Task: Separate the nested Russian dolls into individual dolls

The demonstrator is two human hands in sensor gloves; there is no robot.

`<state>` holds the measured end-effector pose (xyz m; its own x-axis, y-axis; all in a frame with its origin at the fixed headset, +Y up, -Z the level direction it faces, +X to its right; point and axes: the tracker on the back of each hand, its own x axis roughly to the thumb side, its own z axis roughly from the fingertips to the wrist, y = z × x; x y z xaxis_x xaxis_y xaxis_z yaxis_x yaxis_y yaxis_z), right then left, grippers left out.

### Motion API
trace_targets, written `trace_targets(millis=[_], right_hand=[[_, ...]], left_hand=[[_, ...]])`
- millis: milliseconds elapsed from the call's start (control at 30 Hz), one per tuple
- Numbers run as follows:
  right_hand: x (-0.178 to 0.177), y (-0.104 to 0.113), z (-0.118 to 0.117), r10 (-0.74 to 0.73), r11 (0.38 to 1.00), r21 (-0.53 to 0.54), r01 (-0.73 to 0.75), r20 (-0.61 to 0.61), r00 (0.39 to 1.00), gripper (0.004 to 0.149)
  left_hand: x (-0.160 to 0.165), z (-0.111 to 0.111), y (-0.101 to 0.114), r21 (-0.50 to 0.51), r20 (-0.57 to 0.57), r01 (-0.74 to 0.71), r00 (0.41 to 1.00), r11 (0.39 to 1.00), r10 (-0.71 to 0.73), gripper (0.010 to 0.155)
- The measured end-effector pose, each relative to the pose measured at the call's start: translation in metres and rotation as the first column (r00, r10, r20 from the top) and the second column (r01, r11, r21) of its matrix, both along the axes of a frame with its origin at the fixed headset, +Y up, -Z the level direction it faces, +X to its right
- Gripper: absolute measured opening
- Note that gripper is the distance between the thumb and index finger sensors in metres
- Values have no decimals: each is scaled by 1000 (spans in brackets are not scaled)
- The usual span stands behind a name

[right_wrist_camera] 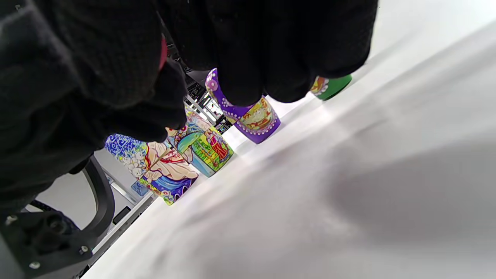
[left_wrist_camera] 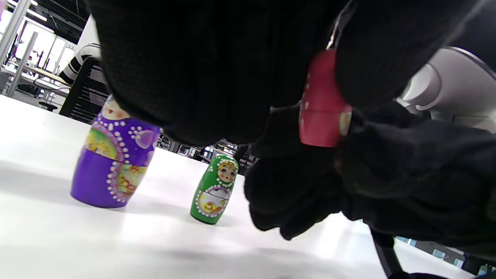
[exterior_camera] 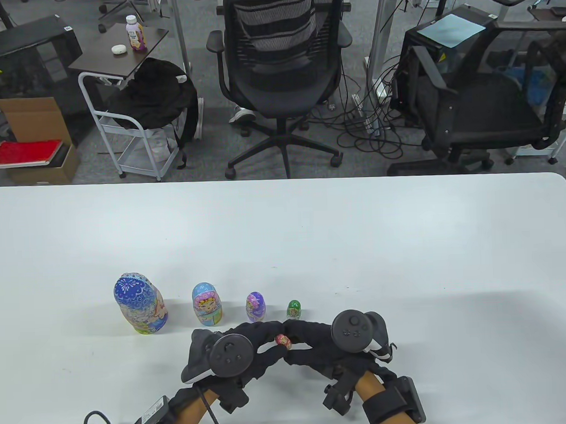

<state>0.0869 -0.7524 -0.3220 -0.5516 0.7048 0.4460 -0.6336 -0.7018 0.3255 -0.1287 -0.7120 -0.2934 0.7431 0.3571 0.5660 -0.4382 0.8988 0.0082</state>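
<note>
From the table view, the left hand point(exterior_camera: 232, 355) and right hand point(exterior_camera: 336, 342) meet near the front edge of the white table point(exterior_camera: 358, 246), fingers of both closed around a small red doll point(exterior_camera: 284, 341), with the blue doll point(exterior_camera: 140, 303), light-blue doll point(exterior_camera: 206, 304), purple doll point(exterior_camera: 255, 307) and green doll point(exterior_camera: 294, 309) standing upright in a row just behind. The left wrist view shows the red doll point(left_wrist_camera: 323, 104) pinched between gloved fingers point(left_wrist_camera: 372, 54) above the table, its two halves together, the purple doll point(left_wrist_camera: 114, 159) and green doll point(left_wrist_camera: 215, 190) beyond. In the right wrist view curled fingers point(right_wrist_camera: 271, 46) hide all but a red sliver point(right_wrist_camera: 164, 52).

One high view, two low wrist views
The table view looks down across the surface point(exterior_camera: 283, 230); both wrist views sit close above it, tilted, sharing the purple doll point(left_wrist_camera: 112, 155) and green doll point(left_wrist_camera: 213, 190)
</note>
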Motion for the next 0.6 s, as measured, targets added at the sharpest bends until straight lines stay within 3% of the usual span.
trace_targets(millis=[400,600], right_hand=[[-8,5,6,-20,995,101,17,25,999,65],[-8,5,6,-21,995,100,18,23,1000,61]], left_hand=[[-1,1,-1,34,-2,9,1000,999,-9,52],[0,2,-1,21,6,12,1000,1000,-12,53]])
